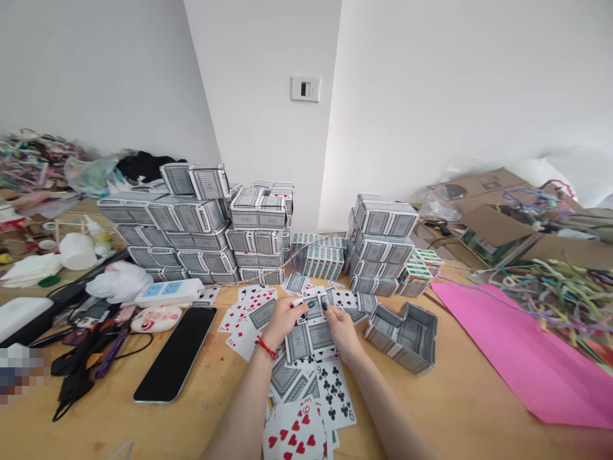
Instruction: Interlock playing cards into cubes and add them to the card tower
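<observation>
Both hands meet over loose playing cards in the middle of the table. My left hand [288,317], with a red string bracelet at its wrist, pinches the left side of a small piece made of playing cards [313,311], grey backs outward. On its right side, my right hand [338,321] grips the same piece, thumb on top. Just below the hands lie more face-down cards [309,340]. Nearer me are a nine of clubs [334,390] and a heart card [297,431]. An open box built from cards [405,337] stands right of my right hand.
Stacked card-built blocks rise at the back left [191,223] and back right [385,239]. Green-patterned card packs [323,259] stand between them. A phone [176,354], power strip [167,292] and glue gun [74,367] lie left. Pink paper [517,358] and a cardboard box [502,233] are right.
</observation>
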The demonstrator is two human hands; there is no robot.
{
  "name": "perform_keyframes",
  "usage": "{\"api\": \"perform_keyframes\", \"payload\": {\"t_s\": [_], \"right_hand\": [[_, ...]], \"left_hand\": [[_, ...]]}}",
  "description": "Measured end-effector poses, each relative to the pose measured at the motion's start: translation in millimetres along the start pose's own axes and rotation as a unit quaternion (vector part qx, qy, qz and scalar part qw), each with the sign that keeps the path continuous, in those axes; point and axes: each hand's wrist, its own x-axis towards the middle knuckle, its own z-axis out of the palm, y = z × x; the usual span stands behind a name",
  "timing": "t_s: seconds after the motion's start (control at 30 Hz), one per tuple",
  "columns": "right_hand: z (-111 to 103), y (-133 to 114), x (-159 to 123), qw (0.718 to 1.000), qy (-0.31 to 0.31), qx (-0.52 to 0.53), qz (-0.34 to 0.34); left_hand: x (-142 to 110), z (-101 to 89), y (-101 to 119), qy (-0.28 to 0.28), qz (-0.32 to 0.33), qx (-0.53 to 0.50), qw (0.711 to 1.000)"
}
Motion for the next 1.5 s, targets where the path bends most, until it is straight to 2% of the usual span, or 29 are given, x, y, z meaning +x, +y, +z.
{"api": "perform_keyframes", "payload": {"t_s": [0.2, 0.33, 0.47, 0.6, 0.7, 0.9, 0.97, 1.23, 1.4, 1.5], "right_hand": [[-5.0, -2.5, -1.9, 0.991, -0.053, 0.102, 0.072], [-4.6, -3.4, -1.5, 0.996, -0.070, 0.048, 0.017], [-3.8, -4.9, -1.1, 0.997, -0.044, -0.022, -0.053], [-4.4, -4.5, -0.7, 0.997, -0.050, 0.064, -0.011], [-5.1, -0.9, 1.6, 0.994, -0.029, 0.100, 0.014], [-5.0, 5.6, 5.9, 0.996, 0.026, -0.019, -0.080], [-4.6, 5.4, 6.6, 0.994, 0.044, -0.043, -0.091], [-6.4, 1.1, 7.4, 1.000, -0.002, -0.007, -0.030], [-6.3, 2.5, 8.8, 0.997, 0.019, -0.045, -0.062], [-6.4, 0.0, 9.1, 0.999, 0.022, 0.001, -0.026]], "left_hand": [[0.3, -2.0, -0.1, 0.011, -0.002, -0.012, 1.000], [0.8, -2.0, -1.1, 0.018, -0.002, -0.007, 1.000], [0.5, -3.0, -0.6, 0.003, -0.004, -0.009, 1.000], [-1.3, -2.7, 2.7, -0.027, -0.008, -0.009, 1.000], [-2.0, 0.0, 3.1, -0.047, -0.010, 0.004, 0.999], [0.3, 3.6, -2.2, -0.059, 0.002, 0.032, 0.998], [1.3, 3.4, -3.2, -0.058, 0.004, 0.033, 0.998], [1.2, 2.8, -0.8, -0.050, -0.004, 0.041, 0.998], [0.0, 3.5, 0.2, -0.061, -0.006, 0.019, 0.998], [0.3, 3.3, -1.5, -0.040, -0.018, -0.008, 0.999]]}}
